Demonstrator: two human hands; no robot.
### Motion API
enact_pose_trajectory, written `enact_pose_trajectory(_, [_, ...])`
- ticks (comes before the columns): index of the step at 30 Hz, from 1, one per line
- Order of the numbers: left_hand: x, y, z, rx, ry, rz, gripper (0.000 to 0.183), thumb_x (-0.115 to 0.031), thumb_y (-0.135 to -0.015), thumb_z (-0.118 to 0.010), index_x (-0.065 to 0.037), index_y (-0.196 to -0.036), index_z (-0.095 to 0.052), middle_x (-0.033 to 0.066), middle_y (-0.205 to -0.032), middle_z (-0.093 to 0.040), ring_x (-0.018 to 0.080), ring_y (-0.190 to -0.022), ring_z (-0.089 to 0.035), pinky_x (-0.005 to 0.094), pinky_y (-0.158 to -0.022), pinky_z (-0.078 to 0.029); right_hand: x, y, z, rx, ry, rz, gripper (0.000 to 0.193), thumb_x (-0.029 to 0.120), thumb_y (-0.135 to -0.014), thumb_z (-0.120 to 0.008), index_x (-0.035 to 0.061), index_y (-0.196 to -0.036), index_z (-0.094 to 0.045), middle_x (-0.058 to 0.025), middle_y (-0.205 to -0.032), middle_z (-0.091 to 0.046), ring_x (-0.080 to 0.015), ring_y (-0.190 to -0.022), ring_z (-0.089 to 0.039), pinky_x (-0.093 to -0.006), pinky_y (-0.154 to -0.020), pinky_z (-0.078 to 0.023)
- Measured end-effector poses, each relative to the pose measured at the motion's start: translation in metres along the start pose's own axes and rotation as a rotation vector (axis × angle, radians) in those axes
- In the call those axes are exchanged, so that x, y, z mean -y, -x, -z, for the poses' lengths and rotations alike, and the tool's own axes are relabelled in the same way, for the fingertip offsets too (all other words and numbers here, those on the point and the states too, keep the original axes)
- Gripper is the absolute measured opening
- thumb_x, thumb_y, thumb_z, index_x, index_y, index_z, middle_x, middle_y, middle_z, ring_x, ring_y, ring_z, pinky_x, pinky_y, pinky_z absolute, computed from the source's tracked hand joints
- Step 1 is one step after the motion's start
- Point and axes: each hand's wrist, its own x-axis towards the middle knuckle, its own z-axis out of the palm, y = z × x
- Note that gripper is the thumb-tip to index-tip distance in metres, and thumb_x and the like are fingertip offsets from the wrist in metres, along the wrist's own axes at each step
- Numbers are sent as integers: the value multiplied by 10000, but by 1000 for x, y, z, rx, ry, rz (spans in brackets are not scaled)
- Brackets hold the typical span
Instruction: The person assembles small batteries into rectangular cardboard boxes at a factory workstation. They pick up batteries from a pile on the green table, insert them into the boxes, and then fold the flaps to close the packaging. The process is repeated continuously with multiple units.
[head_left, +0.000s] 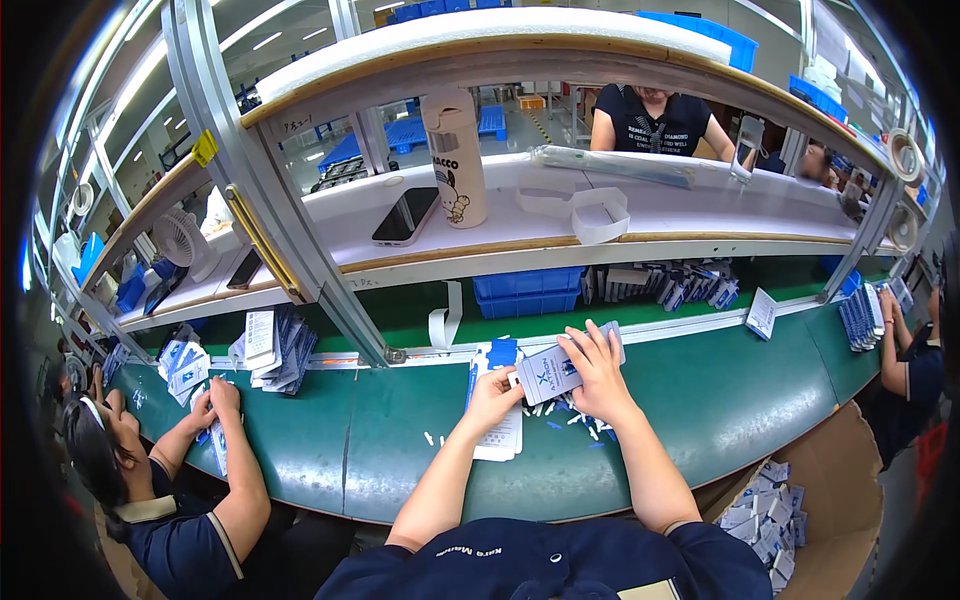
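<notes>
Both hands hold one small grey-blue flat package (552,372) above the green work surface (740,400). My left hand (492,398) pinches its left edge. My right hand (597,372) lies over its right side with fingers spread across the top. Under my left hand rests a stack of white and blue packages (500,430). Small white and blue scraps (570,420) are scattered on the green surface below the hands.
A blue bin (528,290) and a row of upright packages (660,285) stand behind. The shelf above carries a white bottle (455,155) and a dark phone (405,217). A carton of packages (770,520) stands at lower right. Co-workers sit on the left (190,470) and right (900,360).
</notes>
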Motion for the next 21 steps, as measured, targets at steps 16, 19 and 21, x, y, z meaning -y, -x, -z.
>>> enact_pose_trajectory(16, [-6, -1, -1, -70, -42, 25, 246, 26, -850, -582, 75, -1091, -598, 109, -926, -675, 134, -807, -650, 260, -725, -529, 3, 0, -2, -43, 17, 44, 768, -45, -548, -574, 142, -1289, -497, -74, -1351, -456, -340, -1334, -319, -549, -1094, -145])
enact_pose_trajectory(19, [-10, -1, -2, -84, -52, 42, 234, 23, -849, -594, 70, -1078, -600, 102, -922, -674, 131, -808, -649, 257, -723, -529, 4, 0, -1, -41, 36, 47, 781, -51, -570, -590, 162, -1314, -479, -57, -1367, -442, -319, -1342, -311, -561, -1085, -156])
enact_pose_trajectory(21, [-10, 0, -3, -89, -38, 33, 229, 16, -852, -601, 66, -1075, -601, 98, -922, -673, 127, -811, -647, 256, -720, -529, 4, 1, -1, -43, 45, 35, 781, -50, -567, -588, 160, -1312, -481, -58, -1366, -443, -319, -1341, -312, -564, -1082, -157])
